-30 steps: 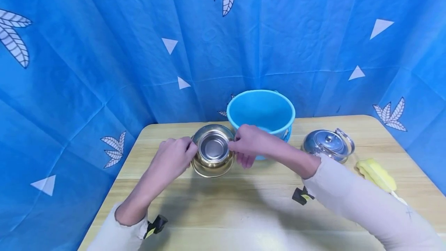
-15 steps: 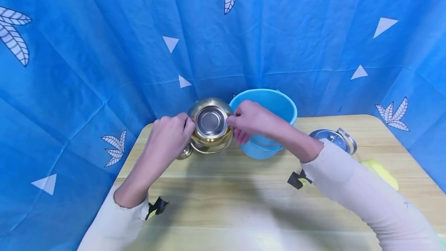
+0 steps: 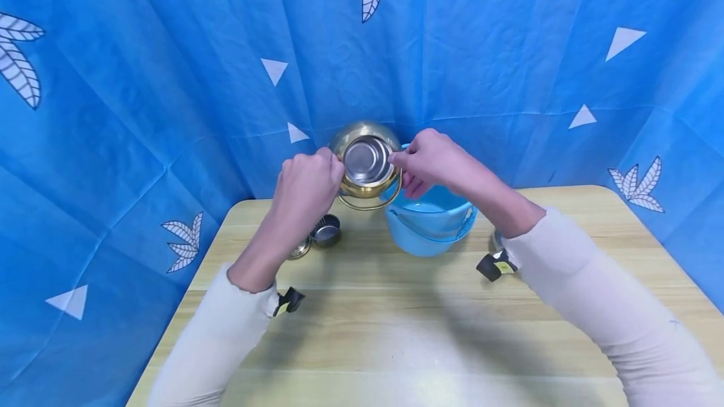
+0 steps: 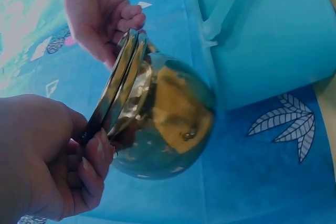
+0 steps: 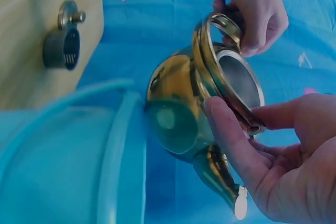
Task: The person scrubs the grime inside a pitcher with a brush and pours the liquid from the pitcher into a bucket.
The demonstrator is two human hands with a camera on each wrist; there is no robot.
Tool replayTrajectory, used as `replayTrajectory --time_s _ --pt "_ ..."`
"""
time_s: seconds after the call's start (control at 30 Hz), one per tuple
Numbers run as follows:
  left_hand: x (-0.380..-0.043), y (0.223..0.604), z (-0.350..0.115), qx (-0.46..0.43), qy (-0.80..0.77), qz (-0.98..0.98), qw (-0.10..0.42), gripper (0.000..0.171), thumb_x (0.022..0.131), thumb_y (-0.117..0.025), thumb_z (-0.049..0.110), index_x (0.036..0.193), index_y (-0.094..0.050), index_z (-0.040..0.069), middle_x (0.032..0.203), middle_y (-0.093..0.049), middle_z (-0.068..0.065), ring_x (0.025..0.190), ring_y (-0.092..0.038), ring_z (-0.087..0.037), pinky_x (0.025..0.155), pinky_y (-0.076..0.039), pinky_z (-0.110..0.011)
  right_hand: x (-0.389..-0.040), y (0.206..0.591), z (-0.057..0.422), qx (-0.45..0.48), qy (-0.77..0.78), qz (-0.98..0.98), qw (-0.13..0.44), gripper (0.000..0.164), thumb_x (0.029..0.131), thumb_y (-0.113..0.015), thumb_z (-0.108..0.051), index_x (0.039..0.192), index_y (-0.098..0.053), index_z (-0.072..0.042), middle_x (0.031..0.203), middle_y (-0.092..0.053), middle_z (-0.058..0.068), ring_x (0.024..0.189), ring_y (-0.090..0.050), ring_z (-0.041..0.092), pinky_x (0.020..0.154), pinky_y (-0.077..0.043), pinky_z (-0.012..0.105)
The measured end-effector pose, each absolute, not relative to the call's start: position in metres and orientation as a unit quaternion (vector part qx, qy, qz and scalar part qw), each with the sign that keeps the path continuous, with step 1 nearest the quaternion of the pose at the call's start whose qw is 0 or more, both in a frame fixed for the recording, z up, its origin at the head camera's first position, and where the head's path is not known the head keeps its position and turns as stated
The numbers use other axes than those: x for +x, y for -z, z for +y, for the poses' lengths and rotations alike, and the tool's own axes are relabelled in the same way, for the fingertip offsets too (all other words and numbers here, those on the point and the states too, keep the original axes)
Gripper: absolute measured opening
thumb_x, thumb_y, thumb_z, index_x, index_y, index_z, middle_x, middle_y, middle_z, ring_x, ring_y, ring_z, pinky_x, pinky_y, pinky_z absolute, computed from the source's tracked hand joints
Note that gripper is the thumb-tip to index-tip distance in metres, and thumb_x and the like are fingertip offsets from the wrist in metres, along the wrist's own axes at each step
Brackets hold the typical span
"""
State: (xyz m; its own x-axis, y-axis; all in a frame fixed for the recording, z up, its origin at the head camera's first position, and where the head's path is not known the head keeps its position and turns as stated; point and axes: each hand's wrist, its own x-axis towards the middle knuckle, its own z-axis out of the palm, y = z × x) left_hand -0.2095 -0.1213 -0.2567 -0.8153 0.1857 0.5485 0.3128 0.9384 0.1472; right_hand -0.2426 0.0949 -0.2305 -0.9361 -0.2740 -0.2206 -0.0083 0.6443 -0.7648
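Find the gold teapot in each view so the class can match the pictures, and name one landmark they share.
Head: the gold teapot is near the center, between the left hand and the right hand.
Left wrist: around the center.
Right wrist: slightly right of center.
Shared landmark: the blue bucket, respectively at the teapot's lower right, upper right and lower left.
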Motion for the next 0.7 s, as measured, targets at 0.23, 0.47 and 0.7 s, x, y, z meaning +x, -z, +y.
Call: replayTrajectory --time_s 0.23,0.47,0.7 --pt "-0.231 0.263 -0.099 -0.142 0.123 -0.941 0.280 0.037 0.098 -0.039 0.015 0.061 -0.043 0.011 0.052 -0.035 -0.001 0.044 -0.042 -0.021 0.041 -0.031 -0.030 -0.254 0.219 0.117 -0.080 0.399 0.895 0.180 0.042 0.101 -0.051 -0.032 0.097 -0.067 0.007 0.086 -0.073 0.022 0.070 -0.075 0.027 0.067 -0.061 0.038" --pt "-0.246 0.268 -0.074 -0.152 0.099 -0.935 0.304 0.038 0.102 -0.040 0.018 0.066 -0.047 0.008 0.052 -0.038 -0.002 0.045 -0.049 -0.023 0.042 -0.038 -0.030 -0.265 0.216 0.136 -0.082 0.403 0.889 0.202 0.039 0.100 -0.050 -0.023 0.099 -0.065 0.012 0.076 -0.074 0.017 0.068 -0.074 0.027 0.069 -0.061 0.039" --pt "-0.256 0.275 -0.058 -0.135 0.140 -0.948 0.252 0.036 0.103 -0.045 0.026 0.075 -0.053 0.006 0.057 -0.047 -0.005 0.048 -0.052 -0.018 0.045 -0.041 -0.023 -0.271 0.228 0.147 -0.072 0.425 0.887 0.165 0.034 0.100 -0.050 -0.017 0.097 -0.065 0.014 0.073 -0.073 0.017 0.070 -0.075 0.029 0.069 -0.060 0.040"
